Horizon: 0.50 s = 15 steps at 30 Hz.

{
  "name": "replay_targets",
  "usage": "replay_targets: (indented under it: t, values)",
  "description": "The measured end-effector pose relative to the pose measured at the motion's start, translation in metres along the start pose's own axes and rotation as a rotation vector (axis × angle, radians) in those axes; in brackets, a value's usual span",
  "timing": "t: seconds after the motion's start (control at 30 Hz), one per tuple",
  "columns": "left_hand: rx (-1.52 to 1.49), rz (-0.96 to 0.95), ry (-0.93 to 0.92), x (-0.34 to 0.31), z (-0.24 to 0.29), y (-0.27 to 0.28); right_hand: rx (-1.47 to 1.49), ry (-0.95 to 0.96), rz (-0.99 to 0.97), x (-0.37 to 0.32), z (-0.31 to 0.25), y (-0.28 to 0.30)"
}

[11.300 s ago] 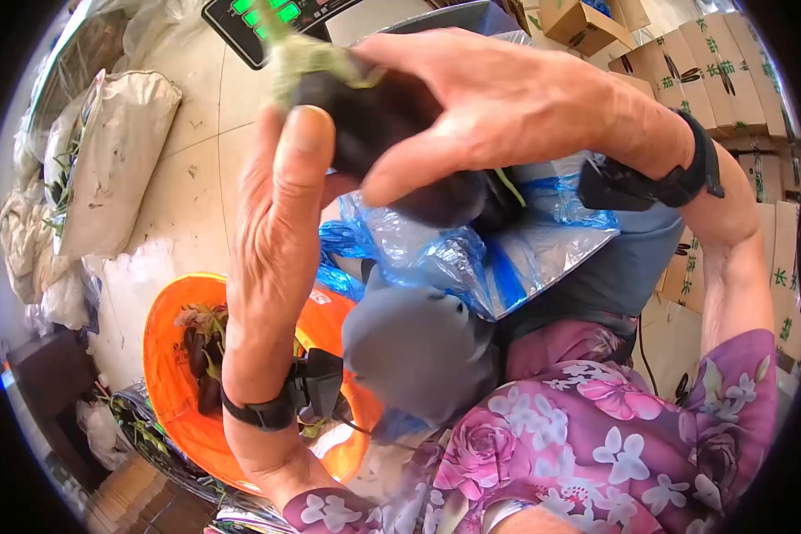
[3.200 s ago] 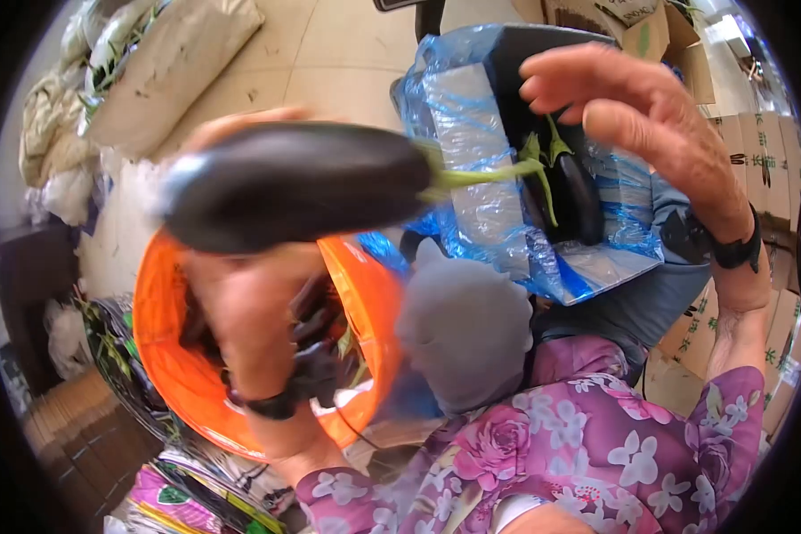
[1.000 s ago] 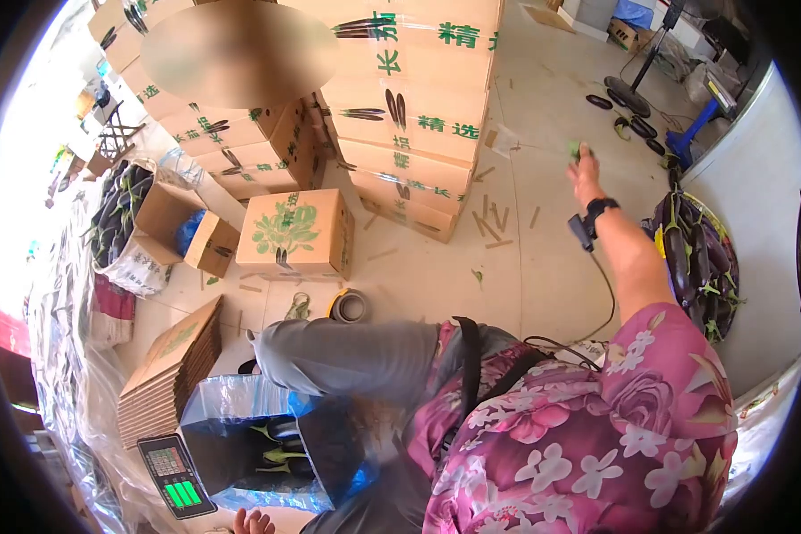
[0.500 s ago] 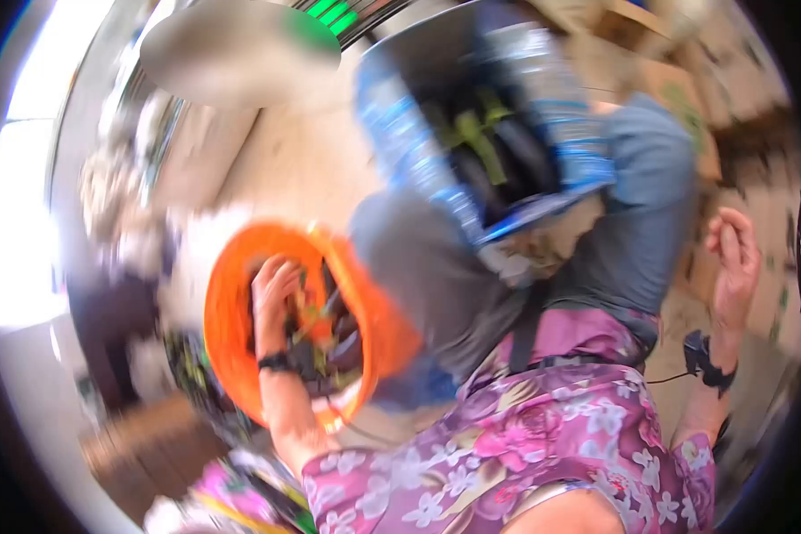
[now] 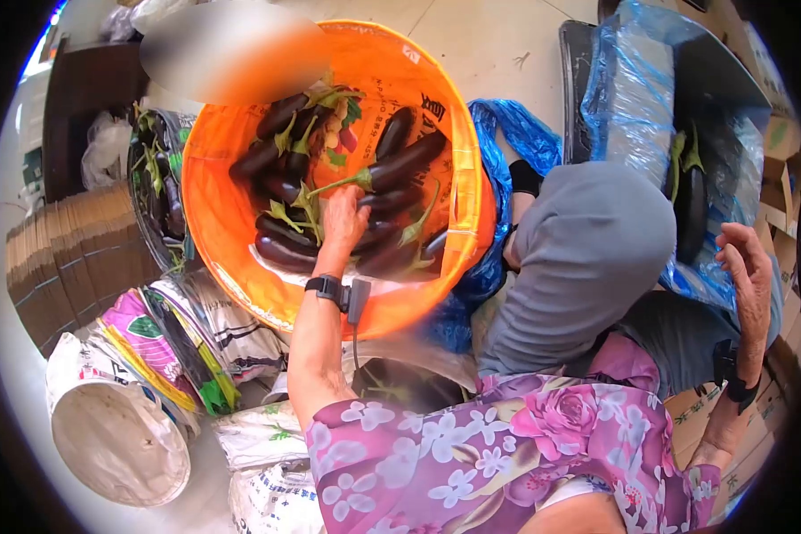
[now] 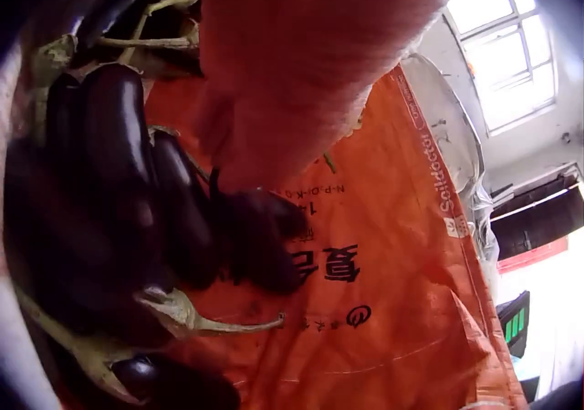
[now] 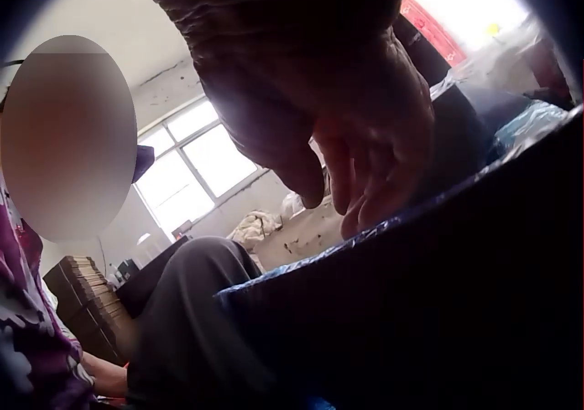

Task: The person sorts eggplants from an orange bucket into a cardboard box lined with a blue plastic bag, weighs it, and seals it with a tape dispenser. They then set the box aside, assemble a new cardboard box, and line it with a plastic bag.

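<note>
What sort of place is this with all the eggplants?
It looks like an indoor packing room for vegetables, though I can't be sure. There's a big orange sack of eggplants, a plastic-lined box holding more, and stacked cardboard.

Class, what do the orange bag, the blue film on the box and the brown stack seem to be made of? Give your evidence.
Orange bag: likely plastic, slightly glossy; its wall creases softly and carries print. Whether woven is unclear.
Blue film: thin, shiny plastic, likely; it crinkles and throws highlights.
Brown stack: seemingly cardboard, matt; many thin sheet edges show.
</note>
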State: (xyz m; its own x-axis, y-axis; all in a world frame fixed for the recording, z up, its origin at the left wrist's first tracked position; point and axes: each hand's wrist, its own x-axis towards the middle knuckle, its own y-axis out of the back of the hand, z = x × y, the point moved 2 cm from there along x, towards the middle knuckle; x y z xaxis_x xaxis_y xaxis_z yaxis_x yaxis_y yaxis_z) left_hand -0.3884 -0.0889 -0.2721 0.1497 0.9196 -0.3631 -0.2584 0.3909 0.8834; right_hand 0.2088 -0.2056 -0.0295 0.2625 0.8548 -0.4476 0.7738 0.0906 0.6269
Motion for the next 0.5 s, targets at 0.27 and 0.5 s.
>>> replay_targets:
  t: [0.27,0.5]
  values:
    - [0.147,-0.251,0.139,0.008,-0.015,-0.051,-0.015,-0.046,-0.192,0.015,-0.023,-0.013]
    - [0.04,-0.401,0.026,0.026,-0.025,-0.048,-0.021,-0.05,-0.283,0.024,-0.028,-0.033]
